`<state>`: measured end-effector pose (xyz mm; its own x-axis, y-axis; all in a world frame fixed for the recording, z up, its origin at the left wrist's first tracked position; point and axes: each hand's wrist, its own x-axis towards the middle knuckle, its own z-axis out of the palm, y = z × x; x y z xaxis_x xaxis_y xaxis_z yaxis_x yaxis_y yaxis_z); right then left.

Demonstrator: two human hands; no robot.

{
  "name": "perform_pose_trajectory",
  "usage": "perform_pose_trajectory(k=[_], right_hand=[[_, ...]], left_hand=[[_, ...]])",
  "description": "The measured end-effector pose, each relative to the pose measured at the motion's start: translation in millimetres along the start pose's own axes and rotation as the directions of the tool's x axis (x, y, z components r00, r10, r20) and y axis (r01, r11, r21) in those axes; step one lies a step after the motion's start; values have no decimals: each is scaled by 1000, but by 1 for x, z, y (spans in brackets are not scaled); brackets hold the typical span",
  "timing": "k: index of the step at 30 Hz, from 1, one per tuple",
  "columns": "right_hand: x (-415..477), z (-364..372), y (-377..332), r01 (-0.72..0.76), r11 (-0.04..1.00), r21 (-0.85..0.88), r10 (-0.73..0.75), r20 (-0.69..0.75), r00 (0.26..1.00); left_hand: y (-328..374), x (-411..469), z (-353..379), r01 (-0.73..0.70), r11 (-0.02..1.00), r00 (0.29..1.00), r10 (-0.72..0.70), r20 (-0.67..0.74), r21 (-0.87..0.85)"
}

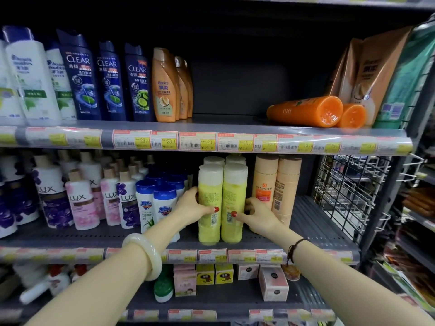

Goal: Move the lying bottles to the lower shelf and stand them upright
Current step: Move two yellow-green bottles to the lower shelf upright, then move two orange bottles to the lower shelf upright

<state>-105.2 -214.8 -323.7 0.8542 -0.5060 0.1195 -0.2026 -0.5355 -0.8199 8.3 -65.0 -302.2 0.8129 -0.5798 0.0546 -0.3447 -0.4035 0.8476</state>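
Note:
Two yellow bottles with white caps stand upright side by side at the front of the lower shelf (313, 241). My left hand (191, 207) grips the left yellow bottle (210, 196) from its left side. My right hand (259, 214) grips the right yellow bottle (234, 196) from its right side. More yellow bottles stand behind them. On the upper shelf (211, 124), two orange bottles lie on their sides at the right, the larger orange bottle (306, 111) in front of the smaller orange bottle (352, 116), bases toward me.
Peach bottles (276, 184) stand just right of my right hand. Blue-capped white bottles (162, 205) and Lux bottles (80, 198) crowd the left. Refill pouches (369, 74) lean behind the orange bottles. A wire rack (348, 184) closes the right end. The upper shelf's middle is bare.

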Motion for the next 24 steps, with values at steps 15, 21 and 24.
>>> perform_pose_trajectory(k=[15, 21, 24], right_hand=[[-54, -83, -94, 24, 843, -537, 172, 312, 934], [-67, -136, -140, 39, 799, -600, 182, 302, 936], [-71, -162, -166, 18, 798, -603, 180, 267, 947]], left_hand=[[96, -36, -44, -188, 844, 896, -63, 440, 503], [159, -41, -52, -303, 811, 857, 3, 515, 500], [193, -40, -55, -362, 795, 847, 62, 528, 487]])
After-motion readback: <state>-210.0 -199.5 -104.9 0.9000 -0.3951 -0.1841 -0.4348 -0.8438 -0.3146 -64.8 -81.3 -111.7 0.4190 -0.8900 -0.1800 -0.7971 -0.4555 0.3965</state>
